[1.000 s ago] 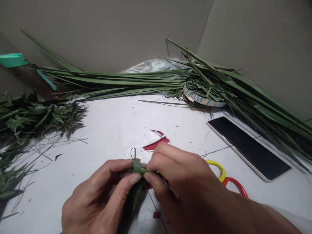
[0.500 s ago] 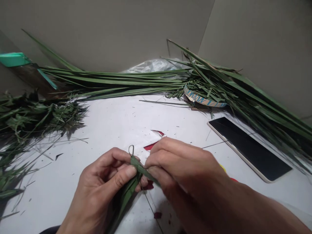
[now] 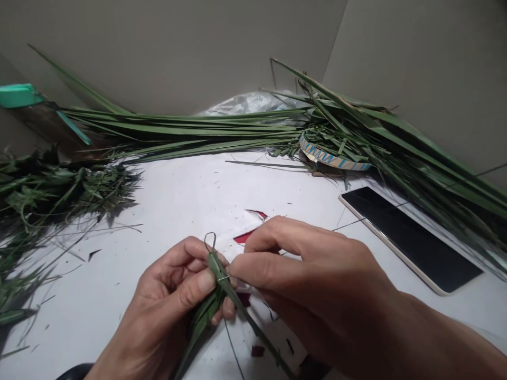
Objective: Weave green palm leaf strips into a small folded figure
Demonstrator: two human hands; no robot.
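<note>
My left hand point(image 3: 168, 295), at the lower middle, pinches a folded green palm leaf piece point(image 3: 217, 266) between thumb and fingers. A small thin loop point(image 3: 210, 241) stands up from its top, and long blades trail downward from it. Close on the right is my right hand point(image 3: 304, 269), its thumb and forefinger pressed together at the leaf's edge. They hold a thin strand point(image 3: 226, 277), which crosses the front of the leaf as a fine pale line. Its far end is hidden by the fingers. Another loose narrow leaf blade point(image 3: 257, 330) slants down to the right below the hands.
A phone point(image 3: 407, 237) lies at right. Long leaf blades point(image 3: 190, 132) run along the back, with a shallow patterned tray point(image 3: 335, 159) of cut pieces. At left are a woven leaf pile point(image 3: 67, 190) and a green-lidded bottle point(image 3: 47, 124). Red scraps point(image 3: 244, 236) show on the white surface.
My right fingers have shifted slightly left and let go of the leaf blade, which now hangs down to the right. A thin pale line now shows across the leaf piece.
</note>
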